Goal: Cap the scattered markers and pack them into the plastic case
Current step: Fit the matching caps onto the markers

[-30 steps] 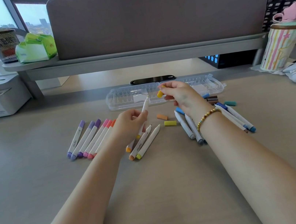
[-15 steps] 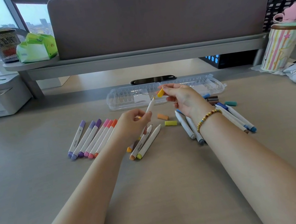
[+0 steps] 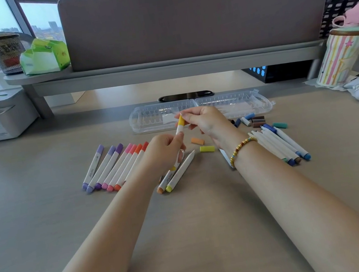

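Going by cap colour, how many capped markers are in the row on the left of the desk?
Purple markers: 3
Pink markers: 2
Orange markers: 2
Total: 7

Bare forearms, no sleeves; a gold beaded bracelet point(image 3: 241, 147) circles the right wrist.

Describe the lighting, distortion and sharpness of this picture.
Head view: soft daylight from the windows at upper left, only faint shadows under the forearms; wide-angle bending curves the desk divider and shelf edge; the clear plastic case shows mild glare; the pink object on the striped cup is smeared.
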Tool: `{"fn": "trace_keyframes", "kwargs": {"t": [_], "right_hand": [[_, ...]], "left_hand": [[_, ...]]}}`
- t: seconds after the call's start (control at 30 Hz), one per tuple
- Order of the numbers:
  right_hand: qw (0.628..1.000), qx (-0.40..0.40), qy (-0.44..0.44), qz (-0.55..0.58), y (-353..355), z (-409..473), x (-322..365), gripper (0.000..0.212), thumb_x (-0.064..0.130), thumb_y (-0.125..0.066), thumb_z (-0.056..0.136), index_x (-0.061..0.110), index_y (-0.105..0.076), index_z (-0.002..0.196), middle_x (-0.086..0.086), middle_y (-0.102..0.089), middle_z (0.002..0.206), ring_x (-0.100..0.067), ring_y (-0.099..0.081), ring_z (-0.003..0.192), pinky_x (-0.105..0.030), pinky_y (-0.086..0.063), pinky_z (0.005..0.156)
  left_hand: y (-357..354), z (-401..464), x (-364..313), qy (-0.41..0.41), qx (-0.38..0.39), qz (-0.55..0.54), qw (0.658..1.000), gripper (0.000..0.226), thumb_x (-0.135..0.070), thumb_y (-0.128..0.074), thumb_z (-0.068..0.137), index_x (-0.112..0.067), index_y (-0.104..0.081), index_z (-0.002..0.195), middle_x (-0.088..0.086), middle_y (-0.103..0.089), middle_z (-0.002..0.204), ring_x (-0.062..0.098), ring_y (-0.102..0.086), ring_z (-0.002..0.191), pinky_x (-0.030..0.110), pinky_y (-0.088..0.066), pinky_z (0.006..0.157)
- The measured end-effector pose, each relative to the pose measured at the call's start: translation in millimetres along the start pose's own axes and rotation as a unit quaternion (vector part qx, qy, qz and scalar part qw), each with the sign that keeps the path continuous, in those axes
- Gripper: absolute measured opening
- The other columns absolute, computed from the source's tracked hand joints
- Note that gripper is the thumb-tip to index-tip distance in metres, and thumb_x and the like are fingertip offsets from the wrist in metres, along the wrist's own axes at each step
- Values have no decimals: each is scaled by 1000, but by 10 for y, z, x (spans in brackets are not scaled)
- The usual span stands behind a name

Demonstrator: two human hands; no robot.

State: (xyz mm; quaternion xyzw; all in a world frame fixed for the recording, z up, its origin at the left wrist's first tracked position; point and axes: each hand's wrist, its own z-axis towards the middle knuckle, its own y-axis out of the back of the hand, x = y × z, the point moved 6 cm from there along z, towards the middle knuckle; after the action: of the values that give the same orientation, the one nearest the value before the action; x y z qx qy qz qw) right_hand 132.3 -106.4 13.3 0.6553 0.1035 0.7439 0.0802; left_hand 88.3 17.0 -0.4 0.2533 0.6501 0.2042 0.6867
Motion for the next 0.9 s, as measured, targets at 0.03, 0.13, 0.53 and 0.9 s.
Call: {"fn": "trace_keyframes", "kwargs": {"t": [0.03,0.13,0.53,0.9], "right_hand": [[1000,2,3,-6,5,-1,9,23,14,-50,97,7,-69,109,-7,-67,102,-1,-50,71,-6,-40,58],[999,18,-20,-44,20,-16,-17,23,18,-51,96,9,-69,108,-3,-66,103,-1,-51,73,-13,-38,58],[987,-30,-57,-149,230,-6,-127,27,12,-41,99,9,-63,113,-9,-66,113,-14,-53,94,-26,-39,82],[902,149,-84,-396,275,-88,-148,16,17,-60,90,14,-63,106,-4,-59,115,-17,-52,104,-28,-39,81]], "left_hand": [[-6,-3,-6,0,7,8,1000,41,-38,-35,99,-18,-57,72,-6,-53,56,8,-43,50,19,-36,52],[36,1,27,28,28,11,999,41,-40,-37,98,-18,-61,74,-5,-53,58,10,-43,52,20,-38,51],[123,76,214,4,-10,405,914,32,-42,-40,95,-16,-46,77,-2,-49,72,14,-48,67,23,-33,50],[39,-51,-34,-79,19,322,943,24,-49,-48,90,-24,-51,89,-3,-46,92,13,-45,83,25,-34,68]]}}
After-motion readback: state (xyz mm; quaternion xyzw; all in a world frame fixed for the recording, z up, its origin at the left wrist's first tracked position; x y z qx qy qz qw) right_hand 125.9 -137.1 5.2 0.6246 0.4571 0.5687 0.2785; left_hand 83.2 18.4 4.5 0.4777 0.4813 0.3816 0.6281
